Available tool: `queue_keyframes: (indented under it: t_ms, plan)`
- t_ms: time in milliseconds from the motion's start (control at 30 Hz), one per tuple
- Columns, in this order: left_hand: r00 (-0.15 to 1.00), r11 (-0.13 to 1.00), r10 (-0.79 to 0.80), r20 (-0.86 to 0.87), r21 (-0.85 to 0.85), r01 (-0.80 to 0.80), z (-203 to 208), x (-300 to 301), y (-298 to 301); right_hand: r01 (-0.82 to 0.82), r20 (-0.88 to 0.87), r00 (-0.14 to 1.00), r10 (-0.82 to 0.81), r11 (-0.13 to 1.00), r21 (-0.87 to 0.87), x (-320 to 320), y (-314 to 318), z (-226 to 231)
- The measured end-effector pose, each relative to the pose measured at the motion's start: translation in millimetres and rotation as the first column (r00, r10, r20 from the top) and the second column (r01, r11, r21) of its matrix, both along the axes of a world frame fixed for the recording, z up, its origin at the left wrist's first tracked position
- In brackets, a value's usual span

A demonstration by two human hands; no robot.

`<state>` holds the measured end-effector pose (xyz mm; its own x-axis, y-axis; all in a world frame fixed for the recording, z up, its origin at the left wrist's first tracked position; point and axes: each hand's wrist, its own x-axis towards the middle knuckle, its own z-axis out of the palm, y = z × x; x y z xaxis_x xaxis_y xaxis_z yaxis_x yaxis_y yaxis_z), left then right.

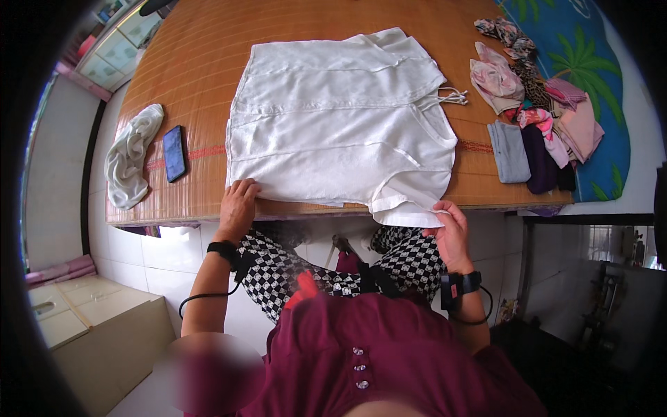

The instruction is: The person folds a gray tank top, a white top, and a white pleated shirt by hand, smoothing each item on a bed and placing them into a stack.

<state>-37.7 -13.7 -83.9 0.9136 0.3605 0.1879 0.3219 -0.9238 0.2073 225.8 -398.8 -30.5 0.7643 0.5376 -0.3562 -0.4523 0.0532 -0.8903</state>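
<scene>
A white short-sleeved shirt (319,125) lies spread sideways on the woven mat (201,55), its neck opening and drawstrings toward the right and its hem toward the left. At the hem's near corner, my left hand (240,205) rests on the cloth with its fingertips bent over the edge; whether it pinches the fabric is hard to make out. My right hand (450,226) pinches the edge of the near sleeve (406,205) between thumb and fingers. That sleeve hangs slightly over the front edge of the mat.
Left of the shirt lie a dark phone (175,153) and a crumpled white cloth (135,156). Folded clothes (511,153) and a loose pile of coloured garments (556,125) sit at the right, beside a blue palm-tree cloth (590,69). A cream cabinet (104,333) stands at lower left.
</scene>
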Motion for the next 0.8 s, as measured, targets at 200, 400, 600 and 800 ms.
queue_keyframes:
  t_ms: [200,400,600,800]
  plan:
    - [0.999,0.999,-0.031,-0.044,-0.044,0.029,19.6,-14.0,-13.2,-0.094,-0.026,0.995,0.092,0.992,-0.09,-10.0,-21.1,20.5]
    - [0.994,0.98,-0.085,-0.072,-0.188,0.071,36.0,-45.0,-32.8,-0.184,-0.057,0.983,0.175,0.952,-0.243,-17.3,-51.4,41.6]
    - [0.999,0.935,-0.023,0.036,-0.354,0.034,68.4,-25.4,7.7,-0.151,0.039,0.987,0.155,0.986,-0.075,53.9,-16.8,62.2]
    - [0.99,0.94,0.101,0.1,-0.335,-0.062,65.4,49.7,71.4,-0.161,0.036,0.987,0.159,0.986,0.051,153.0,82.3,49.3]
